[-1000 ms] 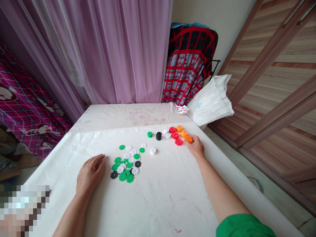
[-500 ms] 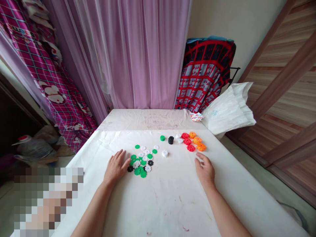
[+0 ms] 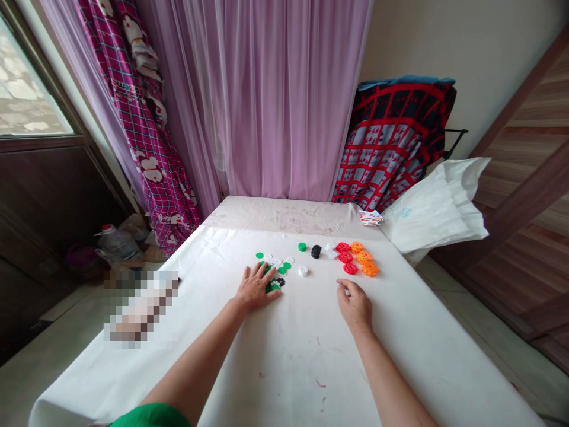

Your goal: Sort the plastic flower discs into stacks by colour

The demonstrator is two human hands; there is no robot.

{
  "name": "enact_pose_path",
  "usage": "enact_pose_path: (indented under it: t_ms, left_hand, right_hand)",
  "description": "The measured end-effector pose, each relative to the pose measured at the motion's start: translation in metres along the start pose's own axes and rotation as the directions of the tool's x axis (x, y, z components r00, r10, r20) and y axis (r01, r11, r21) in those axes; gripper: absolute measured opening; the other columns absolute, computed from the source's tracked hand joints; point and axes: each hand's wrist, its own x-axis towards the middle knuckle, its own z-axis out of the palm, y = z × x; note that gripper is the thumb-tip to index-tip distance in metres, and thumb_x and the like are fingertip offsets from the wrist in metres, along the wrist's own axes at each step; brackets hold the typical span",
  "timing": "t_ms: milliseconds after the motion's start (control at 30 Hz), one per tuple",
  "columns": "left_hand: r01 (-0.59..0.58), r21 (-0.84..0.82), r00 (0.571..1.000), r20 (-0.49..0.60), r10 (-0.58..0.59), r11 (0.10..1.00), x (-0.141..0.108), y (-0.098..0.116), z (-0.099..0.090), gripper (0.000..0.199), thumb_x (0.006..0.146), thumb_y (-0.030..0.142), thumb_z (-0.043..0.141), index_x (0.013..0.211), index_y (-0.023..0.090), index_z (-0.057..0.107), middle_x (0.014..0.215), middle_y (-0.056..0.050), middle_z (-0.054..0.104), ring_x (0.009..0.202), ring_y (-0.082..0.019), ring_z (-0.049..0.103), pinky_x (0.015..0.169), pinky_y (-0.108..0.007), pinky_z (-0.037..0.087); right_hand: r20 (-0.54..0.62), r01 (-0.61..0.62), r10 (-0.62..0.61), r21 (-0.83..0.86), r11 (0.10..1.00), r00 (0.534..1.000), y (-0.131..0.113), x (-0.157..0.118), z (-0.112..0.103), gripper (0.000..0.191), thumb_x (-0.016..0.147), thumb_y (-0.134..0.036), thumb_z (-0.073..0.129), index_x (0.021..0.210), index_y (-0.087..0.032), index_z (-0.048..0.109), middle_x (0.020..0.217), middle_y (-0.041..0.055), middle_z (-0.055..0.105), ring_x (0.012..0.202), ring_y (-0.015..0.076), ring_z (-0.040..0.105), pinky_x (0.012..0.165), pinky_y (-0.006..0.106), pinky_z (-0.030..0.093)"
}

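My left hand (image 3: 254, 290) lies palm down with its fingers spread over a loose heap of flat, notched plastic discs. Green discs (image 3: 275, 286), white discs (image 3: 275, 261) and a black disc (image 3: 281, 282) show around its fingers; those under the palm are hidden. My right hand (image 3: 354, 303) rests on the table, fingers loosely curled with a small gap at the thumb, and nothing shows in it. Beyond it are stacks of red discs (image 3: 345, 257) and orange discs (image 3: 364, 257). A white stack (image 3: 303, 271) stands between the hands.
Farther back sit a green stack (image 3: 302, 247), a black stack (image 3: 316, 251) and white pieces (image 3: 331, 251). A small patterned paper box (image 3: 370, 218) and a large white bag (image 3: 438, 204) are at the white table's (image 3: 293, 367) far right edge. A blurred patch covers something at left.
My left hand has moved right onto the heap, covering part of it. My right hand has shifted slightly left, its fingers more curled. The camera view has turned left.
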Motion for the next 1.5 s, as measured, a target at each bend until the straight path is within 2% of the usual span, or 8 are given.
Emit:
enact_pose_path:
  t_ms: [167, 367, 533, 667, 900, 1067, 1167, 1500]
  left_hand:
    - [-0.065, -0.015, 0.998, 0.010, 0.065, 0.998, -0.016, -0.006, -0.003, 0.062, 0.088, 0.035, 0.051, 0.149, 0.030, 0.040, 0.161, -0.008, 0.031, 0.149, -0.029, 0.025, 0.121, -0.053, 0.019]
    - [0.025, -0.106, 0.962, -0.268, -0.052, 0.994, -0.025, -0.021, 0.008, 0.056, 0.087, 0.022, 0.047, 0.143, 0.018, 0.049, 0.150, -0.013, 0.048, 0.141, -0.030, 0.040, 0.117, -0.050, 0.034]
    - [0.048, -0.121, 0.957, -0.280, -0.081, 0.992, -0.023, -0.019, 0.011, 0.044, 0.093, 0.026, 0.043, 0.135, 0.023, 0.057, 0.143, -0.010, 0.056, 0.135, -0.029, 0.048, 0.116, -0.053, 0.034]
    - [0.067, -0.118, 0.942, -0.320, -0.102, 0.991, -0.025, -0.019, 0.015, 0.040, 0.096, 0.029, 0.041, 0.130, 0.022, 0.061, 0.140, -0.011, 0.058, 0.135, -0.030, 0.048, 0.115, -0.054, 0.035]
    - [0.031, -0.087, 0.908, -0.413, -0.064, 0.996, -0.026, -0.021, 0.028, 0.038, 0.096, 0.030, 0.044, 0.130, 0.026, 0.060, 0.139, -0.009, 0.059, 0.132, -0.028, 0.050, 0.112, -0.055, 0.038]
    - [-0.003, -0.137, 0.878, -0.474, -0.063, 0.991, -0.027, -0.019, 0.025, 0.038, 0.095, 0.030, 0.046, 0.130, 0.026, 0.060, 0.140, -0.010, 0.058, 0.131, -0.028, 0.052, 0.110, -0.053, 0.042]
    - [-0.018, -0.183, 0.865, -0.497, -0.077, 0.983, -0.028, -0.020, 0.021, 0.037, 0.095, 0.031, 0.046, 0.128, 0.026, 0.061, 0.137, -0.010, 0.060, 0.128, -0.027, 0.055, 0.107, -0.051, 0.046]
    - [0.005, -0.339, 0.870, -0.462, -0.172, 0.941, -0.034, -0.022, 0.014, 0.037, 0.093, 0.033, 0.048, 0.127, 0.026, 0.062, 0.139, -0.008, 0.060, 0.126, -0.024, 0.058, 0.107, -0.044, 0.049]
  right_hand:
    - [0.069, 0.201, -0.198, -0.044, 0.979, 0.978, -0.010, -0.016, 0.006, 0.033, 0.082, -0.032, 0.040, 0.088, -0.023, 0.070, 0.092, 0.0092, 0.075, 0.084, 0.0230, 0.067, 0.080, 0.036, 0.053]
    - [0.231, 0.458, -0.441, -0.025, 0.889, 0.867, -0.056, -0.039, 0.028, 0.027, 0.087, -0.020, 0.045, 0.097, -0.022, 0.070, 0.097, 0.0080, 0.074, 0.093, 0.0238, 0.064, 0.087, 0.037, 0.049]
    - [0.373, 0.489, -0.472, 0.054, 0.871, 0.799, -0.100, -0.043, 0.055, 0.025, 0.083, -0.017, 0.058, 0.104, -0.024, 0.069, 0.113, 0.0055, 0.072, 0.110, 0.0257, 0.059, 0.095, 0.040, 0.045]
    - [0.411, 0.479, -0.461, 0.065, 0.875, 0.786, -0.111, -0.040, 0.069, 0.025, 0.081, -0.017, 0.063, 0.103, -0.026, 0.069, 0.113, 0.0038, 0.072, 0.113, 0.0254, 0.058, 0.094, 0.040, 0.044]
    - [0.275, 0.560, -0.555, 0.067, 0.825, 0.785, -0.102, -0.043, 0.080, 0.024, 0.081, -0.017, 0.065, 0.103, -0.026, 0.067, 0.099, 0.0035, 0.074, 0.099, 0.0228, 0.061, 0.086, 0.037, 0.046]
    - [-0.053, 0.502, -0.500, 0.038, 0.864, 0.865, -0.074, -0.015, 0.070, 0.014, 0.089, -0.023, 0.058, 0.099, -0.023, 0.068, 0.096, 0.0054, 0.073, 0.092, 0.0208, 0.062, 0.086, 0.037, 0.048]
    - [-0.196, 0.442, -0.440, -0.035, 0.896, 0.877, -0.057, 0.006, 0.064, 0.012, 0.089, -0.025, 0.058, 0.092, -0.021, 0.069, 0.090, 0.0066, 0.073, 0.086, 0.0207, 0.062, 0.081, 0.036, 0.050]
    - [-0.027, 0.396, -0.398, -0.052, 0.917, 0.917, -0.052, 0.009, 0.069, 0.013, 0.086, -0.023, 0.059, 0.090, -0.023, 0.071, 0.093, 0.0060, 0.073, 0.090, 0.0210, 0.060, 0.083, 0.035, 0.049]
